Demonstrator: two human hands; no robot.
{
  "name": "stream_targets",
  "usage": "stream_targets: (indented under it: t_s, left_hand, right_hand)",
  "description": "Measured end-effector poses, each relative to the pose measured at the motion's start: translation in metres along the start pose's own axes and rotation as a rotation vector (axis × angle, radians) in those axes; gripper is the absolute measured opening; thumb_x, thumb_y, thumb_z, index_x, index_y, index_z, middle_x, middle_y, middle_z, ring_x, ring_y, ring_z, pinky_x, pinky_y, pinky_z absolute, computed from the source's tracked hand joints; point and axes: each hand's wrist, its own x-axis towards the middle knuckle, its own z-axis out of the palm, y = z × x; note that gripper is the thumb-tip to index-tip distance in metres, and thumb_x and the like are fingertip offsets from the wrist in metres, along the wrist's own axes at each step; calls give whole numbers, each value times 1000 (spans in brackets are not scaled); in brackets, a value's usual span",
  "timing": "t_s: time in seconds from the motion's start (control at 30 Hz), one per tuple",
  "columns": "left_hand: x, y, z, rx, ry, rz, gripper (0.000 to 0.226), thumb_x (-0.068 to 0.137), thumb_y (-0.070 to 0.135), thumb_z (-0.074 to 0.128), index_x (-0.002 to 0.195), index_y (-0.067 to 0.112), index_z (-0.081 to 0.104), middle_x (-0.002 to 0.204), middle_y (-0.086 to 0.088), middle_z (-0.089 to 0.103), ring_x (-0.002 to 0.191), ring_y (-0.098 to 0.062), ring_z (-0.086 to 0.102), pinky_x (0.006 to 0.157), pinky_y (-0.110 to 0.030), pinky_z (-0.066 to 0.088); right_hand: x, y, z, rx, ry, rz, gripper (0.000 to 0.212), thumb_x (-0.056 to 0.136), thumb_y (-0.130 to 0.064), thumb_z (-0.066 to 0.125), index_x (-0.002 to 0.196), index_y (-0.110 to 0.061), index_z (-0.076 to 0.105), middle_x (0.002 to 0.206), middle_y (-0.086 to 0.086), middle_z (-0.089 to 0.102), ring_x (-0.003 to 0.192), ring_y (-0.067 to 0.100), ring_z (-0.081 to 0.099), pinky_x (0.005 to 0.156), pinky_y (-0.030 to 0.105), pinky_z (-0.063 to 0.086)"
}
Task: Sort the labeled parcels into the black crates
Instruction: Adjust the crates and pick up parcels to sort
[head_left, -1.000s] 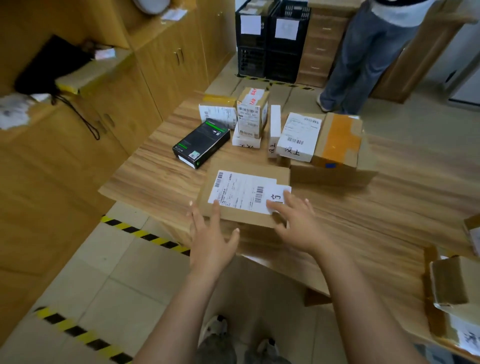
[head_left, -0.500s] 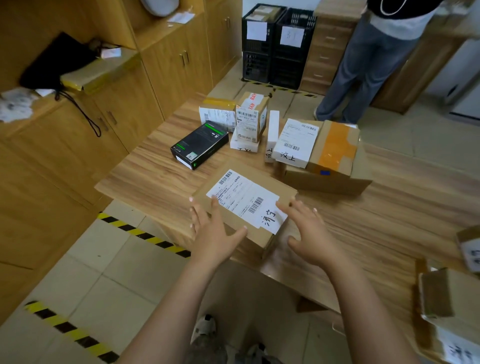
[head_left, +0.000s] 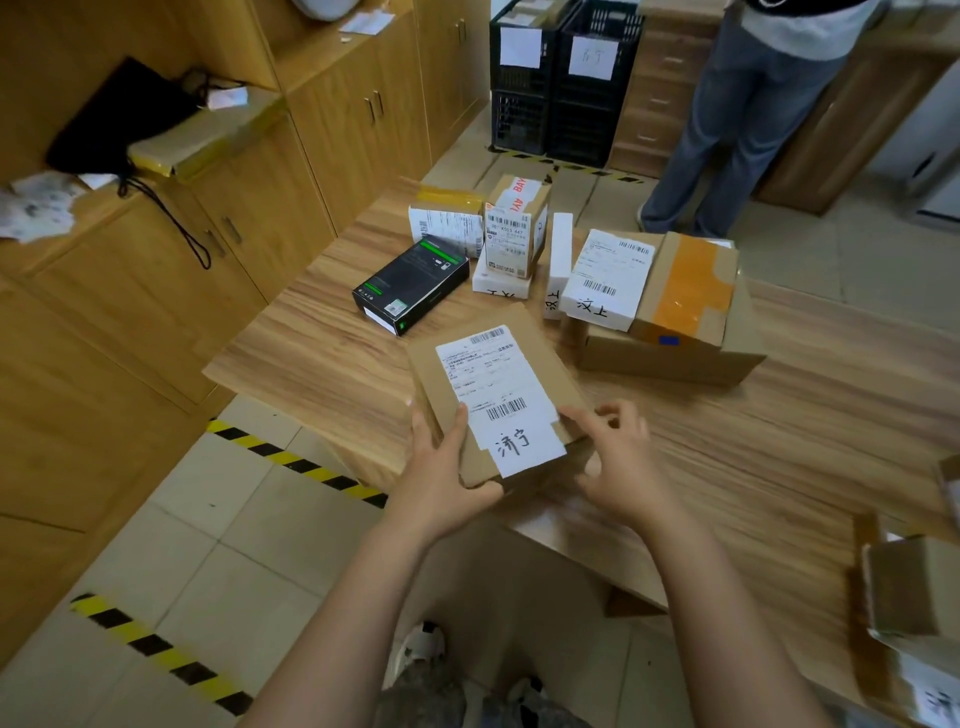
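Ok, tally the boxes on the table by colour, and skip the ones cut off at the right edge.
Brown cardboard: 5 (held parcel, yellow-taped box, red-taped box, orange-taped box, large box beneath it)
White: 2 (flat box, slim upright box)
Black: 1 (green-striped box)
Total: 8

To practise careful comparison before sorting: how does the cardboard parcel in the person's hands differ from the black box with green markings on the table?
The cardboard parcel is plain brown; the black box is black with green print. The parcel carries a large white shipping label; the black box has none. The left hand grips the parcel at the near edge of the table; the black box lies untouched farther in. Both are flat rectangular boxes.
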Motion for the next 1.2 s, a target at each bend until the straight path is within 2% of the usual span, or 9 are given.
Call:
stream_targets:
  t_s: [0.13,0.23,0.3,0.57,0.67,0.77,0.97,1.07,1.2]
  left_hand:
    - [-1,-12,0,-116,-25,8,116,70,56,77,150,46,-5,160,-4,-21,150,-20,1,113,-39,28]
    - [2,-14,2,-244,-19,40,116,67,63,76,152,45,-1,162,1,-12,149,-12,0,113,-35,24]
    - [5,-18,1,-292,16,64,104,73,60,72,152,46,6,163,3,-8,149,-10,-2,114,-32,21]
    - [5,-30,-12,-273,-9,121,88,84,47,69,151,45,12,163,4,-1,149,-14,3,114,-36,25]
    - [3,-35,-24,-261,-13,134,86,84,47,69,150,47,13,163,5,4,149,-14,8,115,-38,30]
    - [1,-34,-44,-238,27,193,89,82,47,71,149,49,13,161,8,8,147,-11,14,114,-39,32]
    - [-4,-14,-89,-262,225,371,94,75,45,78,148,51,18,162,14,1,146,-2,9,107,-27,31]
    - [-9,-6,-107,-330,292,450,94,74,39,80,147,53,21,162,13,4,145,0,13,107,-22,30]
    - [-15,10,-136,-342,399,577,94,74,33,82,147,51,26,162,8,7,143,10,9,100,2,21]
  right_hand:
    - [-1,-12,4,266,-177,72,108,69,-13,81,149,-47,17,157,-9,1,143,25,20,112,37,34]
    - [0,-16,9,372,-185,38,102,70,-21,84,149,-45,25,155,-7,15,139,16,29,104,25,34]
    - [-2,-17,13,417,-159,36,94,72,-27,84,148,-44,30,155,-5,20,139,15,31,109,30,34]
    - [-11,-34,40,408,88,122,69,78,-50,75,139,-45,44,147,1,41,134,17,40,108,42,39]
    - [-16,-45,41,355,162,115,71,76,-50,76,139,-41,45,140,-4,48,124,13,46,100,34,44]
    - [-21,-59,35,331,246,87,75,72,-57,76,140,-42,45,139,-6,48,124,12,46,99,38,47]
    - [-25,-102,6,360,409,-34,73,77,-51,75,141,-45,42,144,-5,39,128,13,44,100,37,46]
    - [-29,-122,-12,370,471,-102,69,80,-43,76,138,-51,40,148,-3,32,134,13,38,103,27,37]
    - [-37,-146,-38,337,592,-197,74,80,-39,77,137,-56,33,148,-3,28,136,10,31,100,21,32]
